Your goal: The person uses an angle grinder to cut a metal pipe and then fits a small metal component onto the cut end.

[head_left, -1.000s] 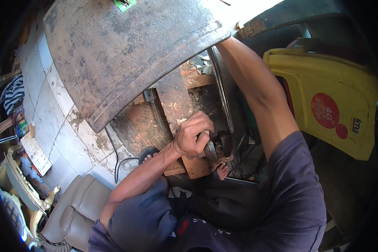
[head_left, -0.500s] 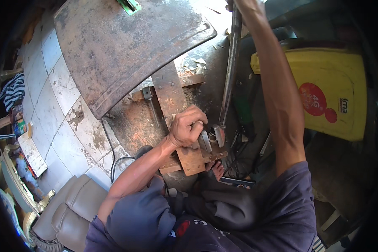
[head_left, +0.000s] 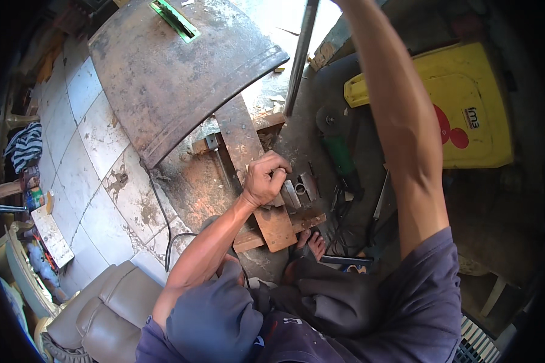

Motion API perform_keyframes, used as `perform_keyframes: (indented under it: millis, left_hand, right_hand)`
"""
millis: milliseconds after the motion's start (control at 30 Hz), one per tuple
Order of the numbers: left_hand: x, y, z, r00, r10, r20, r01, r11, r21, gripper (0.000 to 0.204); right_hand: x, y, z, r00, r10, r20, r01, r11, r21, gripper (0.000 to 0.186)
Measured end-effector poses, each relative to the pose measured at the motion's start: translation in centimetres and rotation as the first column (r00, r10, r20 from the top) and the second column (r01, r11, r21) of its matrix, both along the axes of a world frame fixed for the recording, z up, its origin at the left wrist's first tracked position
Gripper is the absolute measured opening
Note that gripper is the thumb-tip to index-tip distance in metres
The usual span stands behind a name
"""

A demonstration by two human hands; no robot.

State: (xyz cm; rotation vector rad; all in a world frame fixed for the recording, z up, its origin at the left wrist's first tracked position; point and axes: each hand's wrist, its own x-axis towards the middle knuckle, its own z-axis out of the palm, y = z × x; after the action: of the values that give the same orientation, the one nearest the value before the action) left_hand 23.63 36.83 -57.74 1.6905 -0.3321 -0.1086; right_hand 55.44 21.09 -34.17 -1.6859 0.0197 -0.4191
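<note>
My left hand (head_left: 265, 179) is closed in a fist over a brown wooden plank (head_left: 277, 227); what its curled fingers hold, if anything, is hidden. Close beside its fingers stand two flat metal pieces (head_left: 291, 194), with a small metal ring (head_left: 300, 189) between them. My right forearm (head_left: 399, 103) stretches up past the top edge, so the right hand is out of the picture. A long dark metal bar (head_left: 301, 57) slants down from that edge, its lower end raised apart from the metal pieces. The bar's upper end is hidden.
A green angle grinder (head_left: 338, 154) lies on the floor beyond the plank, near a yellow plastic panel (head_left: 478, 109). A worn brown board (head_left: 181, 72) with a green slotted piece (head_left: 175, 21) spreads at the upper left. Cables (head_left: 166, 242) and my bare foot (head_left: 312, 243) are near the plank.
The long bar has risen away from the metal pieces, up and to the left. My right arm has reached higher, taking its hand out of view. My left fist stays over the plank.
</note>
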Motion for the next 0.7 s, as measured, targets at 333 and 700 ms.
perform_keyframes:
  millis: [333, 700]
  left_hand:
    - [4.7, -1.5, 0.9, 0.902, -0.22, -0.372, 0.367, 0.845, 0.389, 0.038]
    - [5.4, -3.3, 0.1, 0.878, -0.266, -0.399, 0.419, 0.831, 0.367, 0.037]
  right_hand:
    - [-39.4, -17.9, 2.7, 0.904, -0.169, 0.392, -0.136, 0.756, 0.64, 0.037]
    - [-64.9, -21.4, -13.3, 0.523, -0.847, -0.099, 0.443, 0.171, 0.88, 0.043]
